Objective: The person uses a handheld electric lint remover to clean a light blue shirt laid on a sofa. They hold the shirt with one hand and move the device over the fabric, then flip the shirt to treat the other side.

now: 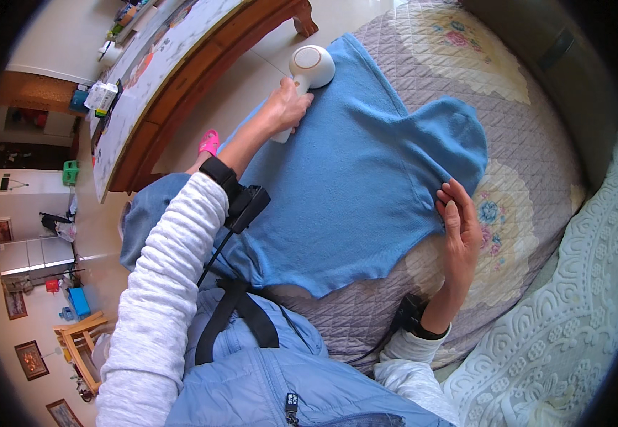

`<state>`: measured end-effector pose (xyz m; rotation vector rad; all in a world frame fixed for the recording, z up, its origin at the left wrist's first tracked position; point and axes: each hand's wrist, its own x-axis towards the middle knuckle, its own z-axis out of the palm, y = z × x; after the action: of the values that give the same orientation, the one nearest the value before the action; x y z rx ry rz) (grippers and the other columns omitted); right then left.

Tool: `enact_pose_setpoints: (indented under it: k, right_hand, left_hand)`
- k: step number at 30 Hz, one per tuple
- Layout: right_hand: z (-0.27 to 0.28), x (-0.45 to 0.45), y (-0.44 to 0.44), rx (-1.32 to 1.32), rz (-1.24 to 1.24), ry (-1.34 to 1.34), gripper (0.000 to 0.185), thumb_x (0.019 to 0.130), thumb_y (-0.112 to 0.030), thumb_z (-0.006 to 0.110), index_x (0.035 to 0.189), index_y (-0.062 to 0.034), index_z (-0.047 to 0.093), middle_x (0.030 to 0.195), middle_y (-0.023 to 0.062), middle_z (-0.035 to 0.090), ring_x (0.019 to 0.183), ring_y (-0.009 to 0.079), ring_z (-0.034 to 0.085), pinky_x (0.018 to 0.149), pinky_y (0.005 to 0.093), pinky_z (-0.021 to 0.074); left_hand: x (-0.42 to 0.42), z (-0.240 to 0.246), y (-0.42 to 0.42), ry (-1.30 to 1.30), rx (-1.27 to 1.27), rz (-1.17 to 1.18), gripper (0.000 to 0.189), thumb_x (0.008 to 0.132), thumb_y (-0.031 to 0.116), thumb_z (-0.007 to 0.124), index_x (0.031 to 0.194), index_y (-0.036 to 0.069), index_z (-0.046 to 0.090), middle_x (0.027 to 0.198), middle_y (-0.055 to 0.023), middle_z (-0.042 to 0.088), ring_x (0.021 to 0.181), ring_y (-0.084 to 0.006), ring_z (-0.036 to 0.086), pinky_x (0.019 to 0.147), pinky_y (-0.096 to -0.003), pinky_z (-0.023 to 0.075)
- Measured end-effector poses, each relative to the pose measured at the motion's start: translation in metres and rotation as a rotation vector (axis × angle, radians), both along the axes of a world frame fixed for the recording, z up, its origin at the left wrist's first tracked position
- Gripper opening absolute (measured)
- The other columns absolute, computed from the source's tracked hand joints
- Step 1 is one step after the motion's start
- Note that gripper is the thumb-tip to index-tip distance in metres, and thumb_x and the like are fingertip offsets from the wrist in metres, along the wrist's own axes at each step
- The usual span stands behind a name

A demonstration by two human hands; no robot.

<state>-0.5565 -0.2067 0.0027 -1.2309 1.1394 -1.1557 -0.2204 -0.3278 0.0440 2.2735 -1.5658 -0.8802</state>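
A blue knitted garment (341,176) lies spread in front of me, partly over a quilted cover. My left hand (287,107) grips the handle of a white fabric shaver (312,65), whose round head is at the garment's upper left edge. Whether the head touches the cloth cannot be told. At the lower right of the garment, beside a bunched, rounded part of it, my right hand (459,219) rests with its fingertips at the cloth's edge, thumb apart from the fingers, holding nothing that shows.
The floral quilted cover (506,128) spreads beneath and right of the garment. A wooden table with a marbled top (143,80) stands at upper left, bearing small boxes. White lace cloth (565,320) hangs at lower right. A pink slipper (209,142) shows by the garment's left edge.
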Motion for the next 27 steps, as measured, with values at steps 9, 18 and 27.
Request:
enact_pose_setpoints:
  k: [9, 18, 27]
  right_hand:
    - [-0.001, 0.001, 0.000, 0.009, 0.001, -0.024, 0.040, 0.102, -0.019, 0.050, 0.137, 0.0016, 0.048, 0.127, 0.0111, 0.057, 0.118, 0.0175, 0.056, 0.102, 0.0294, 0.0446]
    - [-0.002, 0.001, 0.000, 0.005, -0.007, -0.017, 0.040, 0.102, -0.019, 0.051, 0.137, 0.0014, 0.048, 0.126, 0.0113, 0.057, 0.118, 0.0175, 0.056, 0.102, 0.0296, 0.0447]
    - [-0.002, 0.001, 0.000, 0.018, -0.009, -0.035, 0.040, 0.102, -0.018, 0.051, 0.136, 0.0021, 0.049, 0.125, 0.0114, 0.058, 0.115, 0.0174, 0.057, 0.101, 0.0294, 0.0455]
  left_hand:
    - [-0.009, -0.012, 0.071, 0.040, -0.062, -0.233, 0.042, 0.096, 0.029, 0.056, 0.113, -0.003, 0.036, 0.082, -0.0192, 0.061, 0.060, -0.0248, 0.063, 0.054, -0.0392, 0.0515]
    - [-0.006, 0.011, 0.139, 0.024, 0.046, -0.394, 0.039, 0.097, 0.028, 0.056, 0.111, 0.000, 0.034, 0.095, -0.0367, 0.060, 0.090, -0.0515, 0.061, 0.078, -0.0529, 0.0472]
    - [-0.013, -0.016, 0.030, -0.027, -0.042, -0.185, 0.048, 0.096, 0.032, 0.056, 0.118, -0.005, 0.035, 0.087, -0.0283, 0.063, 0.064, -0.0339, 0.066, 0.059, -0.0436, 0.0548]
